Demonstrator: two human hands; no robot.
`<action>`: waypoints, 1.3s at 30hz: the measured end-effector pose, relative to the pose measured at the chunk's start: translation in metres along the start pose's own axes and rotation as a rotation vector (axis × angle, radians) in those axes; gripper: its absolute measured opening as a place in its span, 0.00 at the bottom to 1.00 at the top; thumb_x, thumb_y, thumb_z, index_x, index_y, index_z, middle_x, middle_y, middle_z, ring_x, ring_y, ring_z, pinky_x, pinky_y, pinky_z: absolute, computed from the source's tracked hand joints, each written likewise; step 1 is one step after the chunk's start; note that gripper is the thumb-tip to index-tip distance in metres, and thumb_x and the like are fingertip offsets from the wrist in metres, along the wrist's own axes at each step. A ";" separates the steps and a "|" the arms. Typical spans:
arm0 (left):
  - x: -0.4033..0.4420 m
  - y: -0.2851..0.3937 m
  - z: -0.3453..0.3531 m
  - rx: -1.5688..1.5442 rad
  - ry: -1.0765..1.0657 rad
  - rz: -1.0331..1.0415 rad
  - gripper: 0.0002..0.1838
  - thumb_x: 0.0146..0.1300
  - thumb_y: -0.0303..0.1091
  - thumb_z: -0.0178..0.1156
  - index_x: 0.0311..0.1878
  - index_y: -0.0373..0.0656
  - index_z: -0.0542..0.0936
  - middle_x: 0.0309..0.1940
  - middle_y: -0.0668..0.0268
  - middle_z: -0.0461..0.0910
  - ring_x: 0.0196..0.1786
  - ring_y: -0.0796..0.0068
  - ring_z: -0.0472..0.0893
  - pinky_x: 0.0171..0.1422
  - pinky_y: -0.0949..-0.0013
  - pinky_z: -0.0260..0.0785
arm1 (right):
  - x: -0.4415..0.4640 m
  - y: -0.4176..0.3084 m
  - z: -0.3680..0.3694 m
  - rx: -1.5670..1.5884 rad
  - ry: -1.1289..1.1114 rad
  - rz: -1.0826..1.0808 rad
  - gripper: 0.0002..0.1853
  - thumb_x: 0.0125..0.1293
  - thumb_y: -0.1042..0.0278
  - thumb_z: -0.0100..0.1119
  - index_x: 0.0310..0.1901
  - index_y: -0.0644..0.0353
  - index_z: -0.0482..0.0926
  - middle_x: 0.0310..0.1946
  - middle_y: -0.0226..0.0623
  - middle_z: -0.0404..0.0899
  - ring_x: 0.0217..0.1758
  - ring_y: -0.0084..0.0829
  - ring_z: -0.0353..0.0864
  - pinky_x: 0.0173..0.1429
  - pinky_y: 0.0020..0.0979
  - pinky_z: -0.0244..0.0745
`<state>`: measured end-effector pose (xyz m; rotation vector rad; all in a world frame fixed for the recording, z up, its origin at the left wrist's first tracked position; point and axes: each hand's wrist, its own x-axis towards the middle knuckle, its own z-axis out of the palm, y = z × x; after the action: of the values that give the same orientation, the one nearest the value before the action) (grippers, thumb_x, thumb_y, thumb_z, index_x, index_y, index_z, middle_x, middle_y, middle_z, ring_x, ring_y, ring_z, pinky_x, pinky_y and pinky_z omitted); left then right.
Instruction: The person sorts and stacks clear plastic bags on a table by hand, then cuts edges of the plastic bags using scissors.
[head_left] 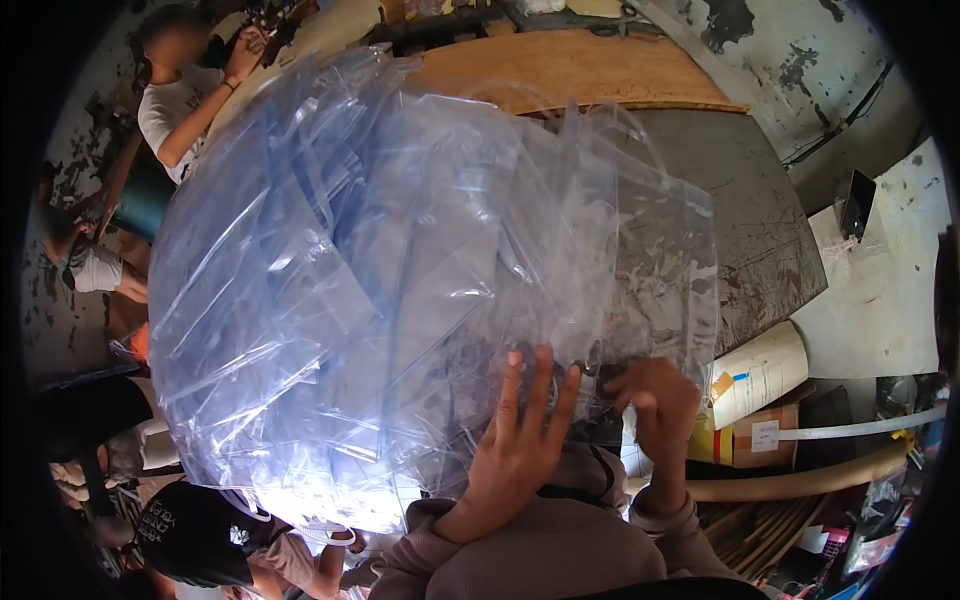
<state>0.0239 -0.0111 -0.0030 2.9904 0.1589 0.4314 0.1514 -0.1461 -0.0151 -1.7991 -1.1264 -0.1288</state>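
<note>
A large pile of clear plastic bags [400, 230] covers most of the table in front of me, some with a bluish tint. The rightmost clear bag [665, 240] lies partly on bare tabletop, a transparent loop handle at its far edge. My left hand [525, 415] rests flat on the plastic near the front edge, fingers spread, gripping nothing. Just right of its fingertips is a small dark, shiny round piece [587, 368]. Beside it my right hand [658, 405] is bent at the wrist, fingers curled down over the bag's near edge. Whatever sits between those fingers is hidden.
The worn grey tabletop [755, 230] shows at right, with a brown board [570, 65] behind. A cardboard box [765, 435] and a paper roll [760, 375] stand right of me. A phone [857, 205] is farther right. Other people [175, 100] are at the left.
</note>
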 end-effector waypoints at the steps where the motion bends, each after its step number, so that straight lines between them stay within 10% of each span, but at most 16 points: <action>1: 0.000 0.000 0.002 0.005 0.012 0.008 0.25 0.58 0.20 0.49 0.61 0.40 0.71 0.65 0.47 0.63 0.66 0.36 0.60 0.55 0.60 0.74 | 0.007 -0.001 -0.004 -0.029 0.004 0.082 0.10 0.58 0.64 0.61 0.26 0.62 0.76 0.25 0.37 0.79 0.26 0.39 0.78 0.32 0.34 0.71; 6: 0.001 0.003 0.003 0.106 0.005 0.040 0.24 0.61 0.24 0.48 0.62 0.41 0.70 0.64 0.50 0.65 0.68 0.49 0.63 0.62 0.65 0.69 | 0.062 0.003 -0.013 -0.268 0.101 0.259 0.15 0.62 0.56 0.58 0.32 0.62 0.74 0.27 0.40 0.78 0.30 0.42 0.79 0.33 0.36 0.72; 8: -0.001 0.002 0.009 0.095 0.049 0.043 0.26 0.57 0.20 0.49 0.61 0.44 0.72 0.64 0.51 0.65 0.66 0.44 0.63 0.49 0.67 0.76 | 0.084 0.012 -0.009 -0.456 0.054 0.321 0.17 0.63 0.54 0.57 0.33 0.61 0.72 0.26 0.40 0.76 0.30 0.44 0.78 0.32 0.39 0.72; 15: 0.001 0.006 0.014 0.127 0.061 0.036 0.23 0.58 0.22 0.49 0.59 0.44 0.74 0.63 0.54 0.68 0.65 0.48 0.66 0.47 0.72 0.76 | 0.101 0.040 0.014 -0.609 0.176 0.153 0.10 0.64 0.63 0.55 0.31 0.60 0.71 0.23 0.41 0.74 0.27 0.44 0.76 0.29 0.41 0.70; 18: 0.001 0.008 0.009 0.094 0.004 0.021 0.23 0.60 0.25 0.48 0.61 0.39 0.71 0.64 0.52 0.66 0.68 0.52 0.62 0.64 0.69 0.67 | 0.096 0.042 0.011 -0.672 0.202 0.164 0.07 0.63 0.68 0.54 0.30 0.60 0.71 0.22 0.40 0.74 0.27 0.43 0.75 0.33 0.40 0.69; 30: 0.003 0.005 0.014 0.103 0.059 0.044 0.22 0.58 0.23 0.50 0.58 0.43 0.75 0.64 0.54 0.67 0.63 0.46 0.68 0.38 0.73 0.77 | 0.055 0.005 0.006 -0.417 0.056 -0.013 0.09 0.57 0.71 0.61 0.22 0.58 0.72 0.12 0.33 0.68 0.19 0.40 0.70 0.38 0.36 0.68; 35: 0.002 0.008 0.013 0.116 0.029 0.043 0.21 0.60 0.28 0.49 0.58 0.43 0.75 0.63 0.54 0.68 0.65 0.54 0.67 0.58 0.64 0.71 | 0.053 -0.014 0.006 0.206 0.053 0.586 0.09 0.57 0.68 0.63 0.27 0.63 0.75 0.16 0.33 0.74 0.24 0.26 0.76 0.39 0.28 0.70; 39: -0.004 0.009 0.016 0.154 0.019 0.067 0.20 0.61 0.30 0.48 0.56 0.42 0.76 0.63 0.57 0.68 0.70 0.69 0.62 0.71 0.63 0.56 | 0.050 -0.010 0.028 0.287 0.087 0.465 0.10 0.58 0.66 0.62 0.30 0.65 0.76 0.22 0.34 0.77 0.32 0.20 0.77 0.40 0.25 0.69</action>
<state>0.0260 -0.0225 -0.0181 3.1509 0.0987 0.4750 0.1618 -0.0916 0.0038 -1.7273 -0.6070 0.2179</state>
